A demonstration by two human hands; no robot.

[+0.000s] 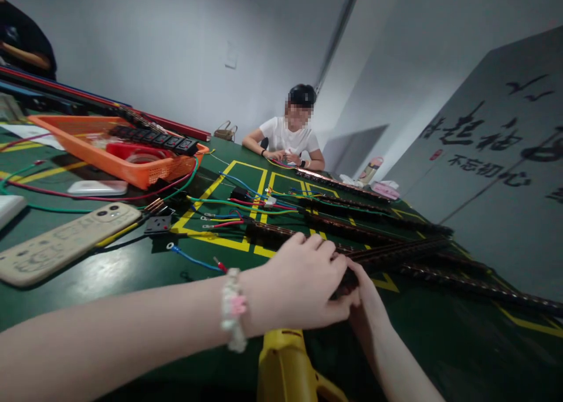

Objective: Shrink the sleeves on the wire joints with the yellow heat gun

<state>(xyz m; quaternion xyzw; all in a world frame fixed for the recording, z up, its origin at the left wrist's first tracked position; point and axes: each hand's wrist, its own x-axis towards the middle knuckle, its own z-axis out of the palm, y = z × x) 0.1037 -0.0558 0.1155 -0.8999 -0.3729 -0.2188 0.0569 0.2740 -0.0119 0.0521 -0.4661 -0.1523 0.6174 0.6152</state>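
Observation:
My left hand (303, 285), with a beaded bracelet (234, 309) at its wrist, is closed around the near end of a long black strip (396, 252). Fingers of my right hand (367, 302) wrap the same end from the other side, touching the left fingers. Most of the gripped part is hidden by both hands. A yellow tool (285, 367) with a rounded body lies just below the left hand. Beyond the knuckles rests another black strip (272, 229), with lugged wires (215, 219) at its end.
An orange basket (145, 172) holds black sockets (153, 138). A phone (65, 244), a black socket (158, 225) and a blue wire (196, 258) lie at left. More black strips (479, 285) cover the right side. A person (290, 135) sits opposite, hands on the table.

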